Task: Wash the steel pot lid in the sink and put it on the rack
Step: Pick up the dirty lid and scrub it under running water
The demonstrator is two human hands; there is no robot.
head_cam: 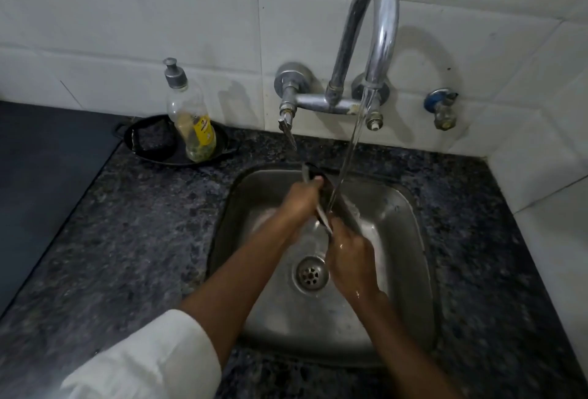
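Observation:
I hold the steel pot lid [331, 199] on edge over the steel sink [407, 239], tilted so mostly its thin rim and dark underside show. My left hand [300, 199] grips its upper left rim, and my right hand [348, 258] grips its lower edge. Water runs from the curved chrome tap [378, 16] and strikes the lid between my hands. The drain [310, 274] lies just below the lid. No rack is in view.
A dish soap bottle [194, 124] stands in a small black pan [149, 144] on the speckled granite counter [133, 223], left of the sink. A blue-capped valve [442, 109] juts from the white tiled wall at right. A dark surface [41, 169] adjoins the counter's left.

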